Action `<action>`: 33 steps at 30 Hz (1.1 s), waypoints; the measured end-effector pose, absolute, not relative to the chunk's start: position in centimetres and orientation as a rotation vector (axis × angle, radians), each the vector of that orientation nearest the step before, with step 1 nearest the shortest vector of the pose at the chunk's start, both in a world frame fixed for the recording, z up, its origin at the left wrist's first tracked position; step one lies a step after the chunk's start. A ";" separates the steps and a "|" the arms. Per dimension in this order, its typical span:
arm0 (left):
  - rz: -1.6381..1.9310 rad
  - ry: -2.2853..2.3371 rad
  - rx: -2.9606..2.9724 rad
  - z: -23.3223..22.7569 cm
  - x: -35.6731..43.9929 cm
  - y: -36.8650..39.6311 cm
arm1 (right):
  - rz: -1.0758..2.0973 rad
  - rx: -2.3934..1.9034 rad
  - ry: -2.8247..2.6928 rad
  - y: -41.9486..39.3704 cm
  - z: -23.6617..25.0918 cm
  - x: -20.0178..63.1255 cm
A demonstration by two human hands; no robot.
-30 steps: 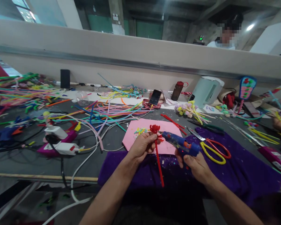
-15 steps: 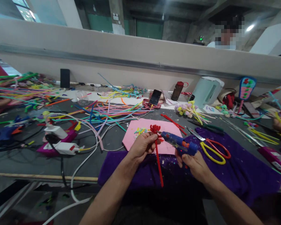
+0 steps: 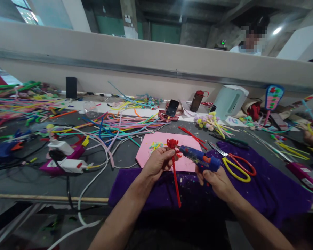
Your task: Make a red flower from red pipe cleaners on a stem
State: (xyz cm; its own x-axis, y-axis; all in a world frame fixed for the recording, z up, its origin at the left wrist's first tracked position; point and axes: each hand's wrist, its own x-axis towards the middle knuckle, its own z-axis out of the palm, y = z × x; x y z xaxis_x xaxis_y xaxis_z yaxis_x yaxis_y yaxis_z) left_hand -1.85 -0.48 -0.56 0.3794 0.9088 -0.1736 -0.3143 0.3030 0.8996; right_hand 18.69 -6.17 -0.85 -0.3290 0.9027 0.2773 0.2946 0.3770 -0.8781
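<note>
Between the fingertips of my left hand (image 3: 159,161) is a red pipe-cleaner flower (image 3: 173,143), its long fuzzy stem hanging down below. My right hand (image 3: 216,178) is wrapped round a blue hot glue gun (image 3: 198,158). The gun's nozzle points left and meets the flower's underside; whether it touches I cannot tell. Beneath both hands lies a pink sheet (image 3: 148,158) with small yellow and green bits (image 3: 156,146) on it. Scissors (image 3: 238,167) with red and yellow handles rest on the purple cloth (image 3: 279,194) at the right.
Loose pipe cleaners (image 3: 125,123) spread over the dark table. Left of me are a power strip (image 3: 52,166), cables and another blue glue gun (image 3: 6,149). A phone (image 3: 172,108), a bottle (image 3: 197,100) and a pale kettle (image 3: 229,102) stand behind. Another person's hand (image 3: 311,137) is at right.
Both hands keep nearly the same pose, with flower and glue gun held together. The whole view has shifted very slightly. The other person's hand at far left has moved mostly out of view.
</note>
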 end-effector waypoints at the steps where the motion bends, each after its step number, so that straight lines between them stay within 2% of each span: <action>1: 0.937 0.803 0.910 -0.6 -1.8 -0.5 | 0.944 -1.044 -1.833 -6.1 -0.9 18.7; 9: 0.958 0.800 0.896 -0.5 -1.8 -0.4 | 0.970 -1.046 -1.810 -7.2 -0.1 19.8; 11: 0.945 0.792 0.869 -0.5 -1.9 -0.4 | 0.772 -1.149 -1.878 -7.2 0.2 20.8; 15: 0.904 0.751 0.810 -0.4 -1.9 -0.4 | 0.155 -1.468 -2.146 -6.3 -0.2 22.7; 18: 0.883 0.704 0.770 -0.4 -1.9 -0.5 | -0.049 -1.588 -2.335 -5.8 -1.0 23.4; 23: 0.800 0.652 0.754 -0.2 -1.7 -0.7 | -0.108 -1.328 -2.319 -5.7 0.0 22.6; 28: 0.765 0.683 0.766 0.1 -1.5 -1.0 | 0.061 -0.898 -2.189 -4.5 2.5 19.0; 33: 0.767 0.684 0.797 -0.1 -1.6 -1.1 | 0.091 -0.823 -2.239 -2.9 2.6 16.6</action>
